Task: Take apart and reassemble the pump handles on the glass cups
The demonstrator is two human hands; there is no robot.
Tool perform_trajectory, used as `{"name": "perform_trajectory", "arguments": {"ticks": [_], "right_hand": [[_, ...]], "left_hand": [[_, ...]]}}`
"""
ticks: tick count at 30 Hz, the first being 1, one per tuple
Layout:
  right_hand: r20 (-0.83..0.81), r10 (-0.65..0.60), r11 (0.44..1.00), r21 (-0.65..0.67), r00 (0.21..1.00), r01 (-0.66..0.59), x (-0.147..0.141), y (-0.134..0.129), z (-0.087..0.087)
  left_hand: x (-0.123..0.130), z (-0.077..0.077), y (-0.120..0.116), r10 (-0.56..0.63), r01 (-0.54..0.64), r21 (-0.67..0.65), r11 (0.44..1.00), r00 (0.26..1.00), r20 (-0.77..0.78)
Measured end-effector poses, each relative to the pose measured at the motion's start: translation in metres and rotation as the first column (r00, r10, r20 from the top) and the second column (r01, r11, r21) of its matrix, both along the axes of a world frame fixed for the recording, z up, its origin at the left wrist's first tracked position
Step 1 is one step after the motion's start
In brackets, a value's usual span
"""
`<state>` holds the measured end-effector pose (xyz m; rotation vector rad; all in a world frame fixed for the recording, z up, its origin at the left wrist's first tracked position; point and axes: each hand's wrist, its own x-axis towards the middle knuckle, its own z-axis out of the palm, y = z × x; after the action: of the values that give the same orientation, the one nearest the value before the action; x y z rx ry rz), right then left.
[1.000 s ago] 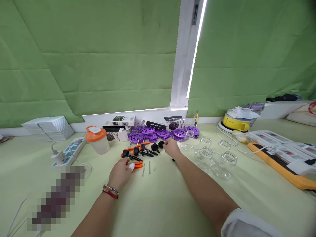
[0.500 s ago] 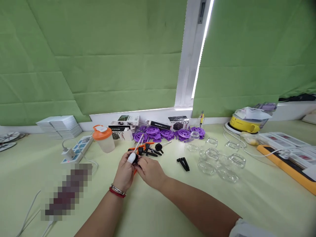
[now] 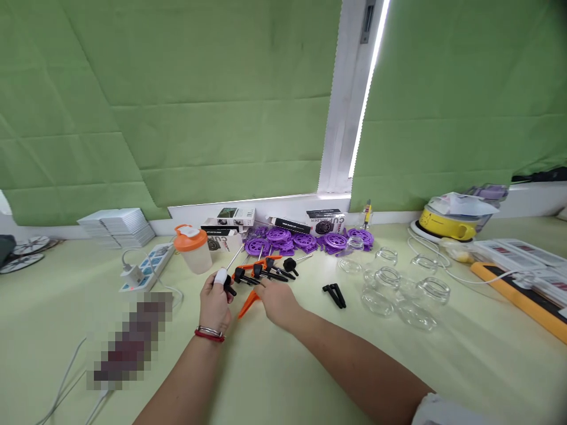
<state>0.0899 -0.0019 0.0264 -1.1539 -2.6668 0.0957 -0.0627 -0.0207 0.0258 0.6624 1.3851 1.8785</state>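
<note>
My left hand is closed around a black knob-like part with a thin metal rod pointing up and away. A white cover sits on the thumb. To its right, my right hand reaches low over the table, fingers curled down at the handle ends of several black parts with rods. Its fingertips are hidden, so what they grip does not show. An orange piece lies between the hands. One more black part with a rod rests beyond the right hand.
Purple openwork discs and printed boxes line the wall. An orange-lidded cup and a power strip stand left. Rightward are two black handles, clear glass jars and a yellow pot.
My hands have parted: the left moved a little left with the black part, the right moved rightward to the black parts. More of the orange piece shows. The view shifted slightly.
</note>
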Motion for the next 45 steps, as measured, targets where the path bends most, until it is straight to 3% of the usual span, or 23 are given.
{"name": "perform_trajectory", "arguments": {"ticks": [2,4,6,8,10,12,14,16,22,27,30,34,39,42,45], "right_hand": [[-0.165,0.023,1.0,-0.015,0.986,-0.026,0.014,0.003,0.003],[-0.405,0.031,0.997,-0.053,0.914,-0.058,0.034,0.006,0.004],[-0.659,-0.022,0.99,-0.121,0.752,-0.076,0.055,0.01,0.003],[-0.829,-0.162,0.966,-0.243,0.536,-0.084,0.075,0.013,-0.002],[-0.891,-0.297,0.93,-0.352,0.343,-0.11,0.088,0.013,-0.008],[-0.895,-0.372,0.9,-0.413,0.246,-0.142,0.095,0.012,-0.015],[-0.882,-0.397,0.876,-0.447,0.254,-0.182,0.097,0.008,-0.022],[-0.866,-0.388,0.853,-0.467,0.315,-0.234,0.097,0.004,-0.028],[-0.88,-0.222,0.797,-0.412,0.42,-0.441,0.102,-0.003,-0.028],[-0.901,-0.093,0.671,-0.371,0.423,-0.642,0.116,-0.002,-0.015],[-0.909,-0.152,0.611,-0.394,0.387,-0.686,0.119,-0.002,-0.009],[-0.88,-0.332,0.571,-0.473,0.339,-0.671,0.115,-0.001,-0.009],[-0.856,-0.403,0.571,-0.511,0.323,-0.643,0.114,0.002,-0.013],[-0.835,-0.439,0.542,-0.541,0.332,-0.643,0.116,0.003,-0.012],[-0.817,-0.499,0.493,-0.542,0.289,-0.68,0.115,0.002,-0.01]], "left_hand": [[0.001,0.002,-0.003,-0.073,0.073,-0.003,0.997,0.997,-0.01],[0.004,0.005,-0.006,-0.166,0.165,-0.014,0.986,0.986,-0.031],[0.011,0.007,-0.01,-0.259,0.257,-0.034,0.966,0.963,-0.072],[0.021,0.008,-0.014,-0.351,0.345,-0.067,0.936,0.927,-0.132],[0.034,0.009,-0.019,-0.452,0.433,-0.131,0.892,0.87,-0.196],[0.046,0.009,-0.024,-0.548,0.506,-0.218,0.835,0.803,-0.233],[0.056,0.006,-0.027,-0.618,0.557,-0.278,0.782,0.75,-0.237],[0.061,0.003,-0.029,-0.641,0.573,-0.299,0.763,0.731,-0.236],[0.059,0.003,-0.027,-0.601,0.534,-0.298,0.791,0.769,-0.216],[0.055,0.007,-0.026,-0.626,0.558,-0.306,0.771,0.753,-0.203],[0.051,0.005,-0.025,-0.66,0.584,-0.326,0.744,0.718,-0.221],[0.047,0.004,-0.025,-0.665,0.592,-0.304,0.746,0.659,-0.35],[0.046,0.002,-0.026,-0.673,0.602,-0.31,0.736,0.599,-0.433],[0.047,0.0,-0.026,-0.643,0.569,-0.304,0.764,0.623,-0.446],[0.05,-0.002,-0.026,-0.613,0.546,-0.284,0.789,0.66,-0.434]]}}
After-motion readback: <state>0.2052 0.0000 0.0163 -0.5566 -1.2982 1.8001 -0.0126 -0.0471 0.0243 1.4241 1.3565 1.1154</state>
